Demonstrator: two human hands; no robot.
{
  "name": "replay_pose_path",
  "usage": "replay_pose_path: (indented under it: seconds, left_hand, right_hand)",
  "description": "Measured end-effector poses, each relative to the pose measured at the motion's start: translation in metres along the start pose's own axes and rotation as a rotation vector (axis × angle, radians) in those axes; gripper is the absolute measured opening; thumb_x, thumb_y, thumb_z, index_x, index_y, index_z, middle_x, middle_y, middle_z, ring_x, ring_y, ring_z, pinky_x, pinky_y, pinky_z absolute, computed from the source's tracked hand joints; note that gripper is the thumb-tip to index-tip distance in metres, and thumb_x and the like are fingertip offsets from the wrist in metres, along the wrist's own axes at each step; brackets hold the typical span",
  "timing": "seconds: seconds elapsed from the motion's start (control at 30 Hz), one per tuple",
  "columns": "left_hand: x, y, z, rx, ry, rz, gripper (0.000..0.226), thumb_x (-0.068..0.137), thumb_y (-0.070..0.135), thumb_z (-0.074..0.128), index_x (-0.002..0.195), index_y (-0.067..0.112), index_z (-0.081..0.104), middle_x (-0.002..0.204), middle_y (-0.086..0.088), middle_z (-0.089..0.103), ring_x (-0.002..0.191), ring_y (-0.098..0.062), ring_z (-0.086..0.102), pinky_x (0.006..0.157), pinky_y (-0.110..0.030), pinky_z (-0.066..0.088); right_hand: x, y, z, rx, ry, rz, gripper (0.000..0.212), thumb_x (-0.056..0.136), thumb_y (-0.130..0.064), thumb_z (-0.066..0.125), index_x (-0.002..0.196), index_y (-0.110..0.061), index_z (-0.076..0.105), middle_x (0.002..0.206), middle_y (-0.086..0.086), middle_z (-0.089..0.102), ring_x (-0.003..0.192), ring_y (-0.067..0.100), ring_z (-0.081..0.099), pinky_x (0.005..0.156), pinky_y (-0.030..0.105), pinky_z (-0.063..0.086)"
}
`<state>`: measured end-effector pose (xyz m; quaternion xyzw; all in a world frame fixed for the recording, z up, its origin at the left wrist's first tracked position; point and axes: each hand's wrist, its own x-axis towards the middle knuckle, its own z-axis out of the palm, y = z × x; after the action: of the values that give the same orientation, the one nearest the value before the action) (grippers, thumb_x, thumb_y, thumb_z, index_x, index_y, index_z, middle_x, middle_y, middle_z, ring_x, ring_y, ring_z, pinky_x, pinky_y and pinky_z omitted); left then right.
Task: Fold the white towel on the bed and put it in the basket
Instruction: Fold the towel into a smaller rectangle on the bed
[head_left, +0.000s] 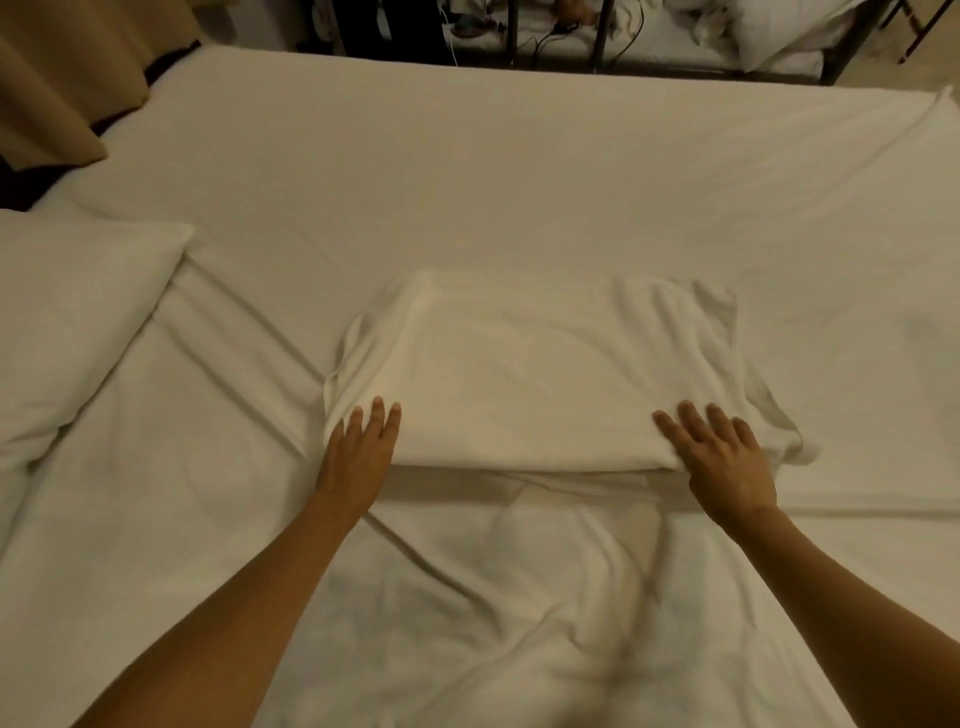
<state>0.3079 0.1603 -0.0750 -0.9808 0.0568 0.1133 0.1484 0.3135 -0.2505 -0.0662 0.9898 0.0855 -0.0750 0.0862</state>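
Left hand (358, 447), right hand (719, 449) flat, fingers straight, on folded towel (535, 374); thumbs hidden; bed (519, 171).

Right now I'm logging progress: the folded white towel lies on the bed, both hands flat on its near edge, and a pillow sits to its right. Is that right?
Not quite. The head view shows the pillow to the left of the towel, not the right. The rest holds: the folded towel lies on the bed, with the left hand and right hand flat on its near edge.
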Motion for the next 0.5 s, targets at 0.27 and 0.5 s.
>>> replay_pose_path:
  seconds: [0.27, 0.5]
  left_hand:
    - [-0.131, 0.034, -0.003, -0.051, -0.108, 0.101, 0.069, 0.062, -0.002, 0.071, 0.128, 0.003, 0.050, 0.120, -0.024, 0.064, 0.098, -0.042, 0.068, 0.072, -0.050, 0.057]
    - [-0.229, 0.052, 0.023, -0.120, -0.049, 0.076, 0.061, 0.072, -0.006, 0.045, 0.132, 0.002, 0.036, 0.121, -0.027, 0.063, 0.097, -0.045, 0.067, 0.072, -0.054, 0.057]
  right_hand:
    - [-0.135, -0.002, 0.003, 0.001, -0.051, 0.025, 0.067, 0.072, 0.005, 0.034, 0.134, -0.019, 0.043, 0.129, 0.018, 0.058, 0.115, 0.044, 0.056, 0.094, 0.052, 0.042]
    - [-0.232, -0.020, 0.022, 0.026, -0.073, 0.039, 0.073, 0.066, 0.002, 0.022, 0.133, -0.018, 0.044, 0.128, 0.018, 0.059, 0.114, 0.042, 0.057, 0.095, 0.045, 0.027]
